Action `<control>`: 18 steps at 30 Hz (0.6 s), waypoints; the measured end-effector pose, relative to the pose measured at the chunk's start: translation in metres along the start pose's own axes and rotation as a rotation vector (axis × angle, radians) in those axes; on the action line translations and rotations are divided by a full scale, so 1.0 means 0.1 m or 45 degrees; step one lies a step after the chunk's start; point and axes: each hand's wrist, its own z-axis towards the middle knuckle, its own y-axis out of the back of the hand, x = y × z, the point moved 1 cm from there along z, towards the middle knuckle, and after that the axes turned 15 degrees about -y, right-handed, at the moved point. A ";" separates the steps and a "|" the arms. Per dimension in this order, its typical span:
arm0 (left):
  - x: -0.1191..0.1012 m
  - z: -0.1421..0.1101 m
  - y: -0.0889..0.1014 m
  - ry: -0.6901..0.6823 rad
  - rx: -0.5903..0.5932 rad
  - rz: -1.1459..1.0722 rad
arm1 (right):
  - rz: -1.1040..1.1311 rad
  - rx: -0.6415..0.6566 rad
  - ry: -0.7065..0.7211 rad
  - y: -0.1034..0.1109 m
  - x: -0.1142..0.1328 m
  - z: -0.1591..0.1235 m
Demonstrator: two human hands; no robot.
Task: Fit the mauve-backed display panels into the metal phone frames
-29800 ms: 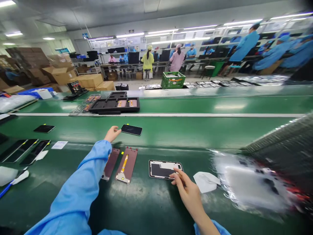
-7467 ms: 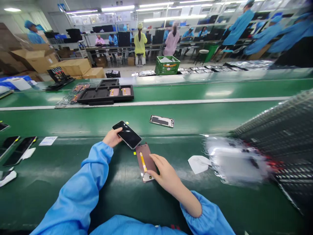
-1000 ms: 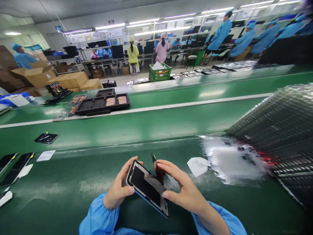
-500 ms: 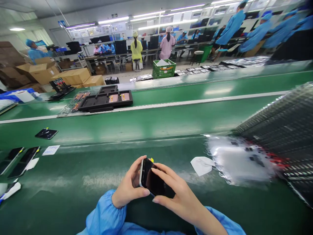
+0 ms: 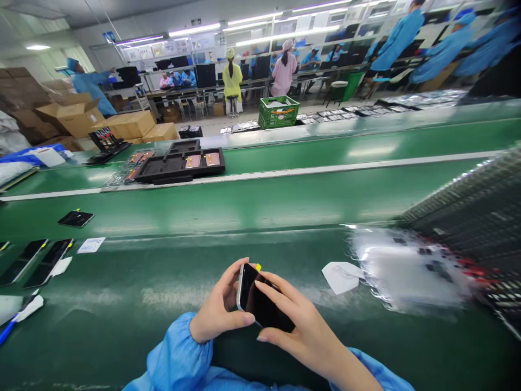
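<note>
Head view: both hands work one black smartphone (image 5: 264, 298), held tilted close over the green desk (image 5: 122, 298). Left hand (image 5: 217, 301) curled, pinching the phone's silver edge between thumb and fingers; right hand (image 5: 305, 339) laid across the dark glass, fingers slightly spread. Yellow tab (image 5: 259, 266) at the phone's top edge.

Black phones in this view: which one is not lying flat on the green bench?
The phone held between the left hand and right hand; the other phones, off to the left, lie flat.
</note>
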 end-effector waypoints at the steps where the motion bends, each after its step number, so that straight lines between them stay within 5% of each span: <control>1: 0.00 0.00 0.00 -0.003 0.010 0.008 | 0.000 -0.001 0.007 0.00 0.00 0.00; 18: -0.04 0.01 -0.02 0.017 0.064 0.099 | 0.020 -0.005 0.136 0.06 0.05 0.05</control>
